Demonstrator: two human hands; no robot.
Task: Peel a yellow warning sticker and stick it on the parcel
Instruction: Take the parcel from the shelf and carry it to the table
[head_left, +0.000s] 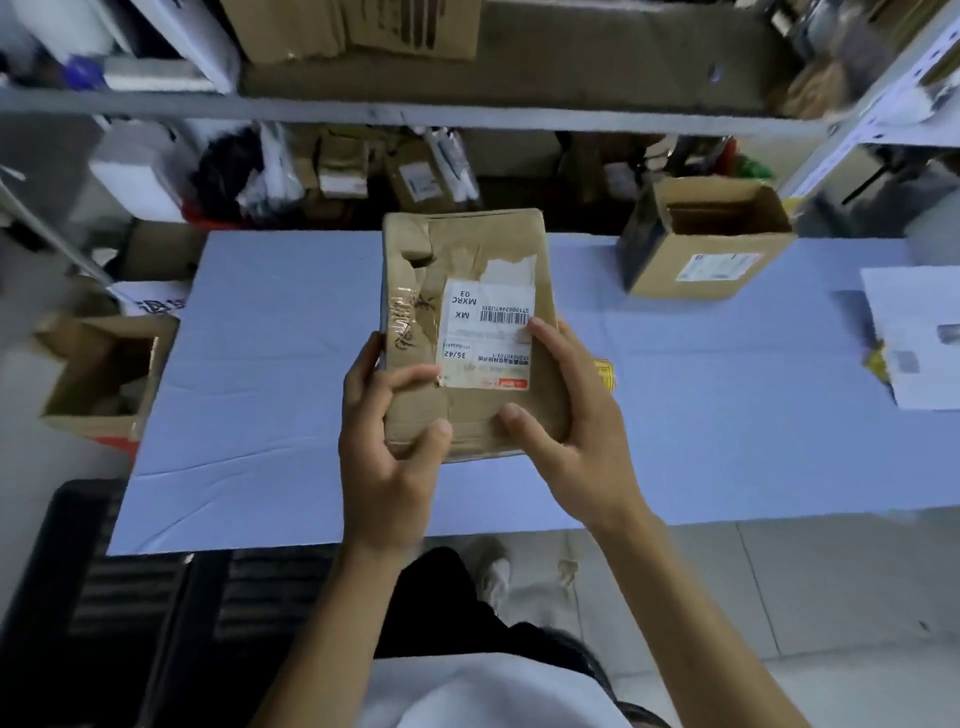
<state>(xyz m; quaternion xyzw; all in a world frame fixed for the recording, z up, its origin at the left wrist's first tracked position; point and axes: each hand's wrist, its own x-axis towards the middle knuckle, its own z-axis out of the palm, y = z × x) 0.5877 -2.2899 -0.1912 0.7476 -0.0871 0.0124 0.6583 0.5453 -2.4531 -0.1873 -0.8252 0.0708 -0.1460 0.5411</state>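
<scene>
A worn brown cardboard parcel (483, 244) with a white shipping label (488, 332) is held above the blue table (260, 364), label side up. My left hand (384, 441) grips its near left corner, thumb on top near the label's corner. My right hand (566, 415) holds the near right edge, thumb on the cardboard and a fingertip on the label. A small yellow sticker (605, 374) peeks out from behind my right hand, lying on the table. More yellow (878, 364) shows at the far right, beside a white sheet.
An open cardboard box (706, 239) stands at the table's back right. White papers (919, 332) lie at the right edge. Another open box (104, 374) sits on the floor left of the table. Shelves (415, 111) packed with boxes and bags rise behind.
</scene>
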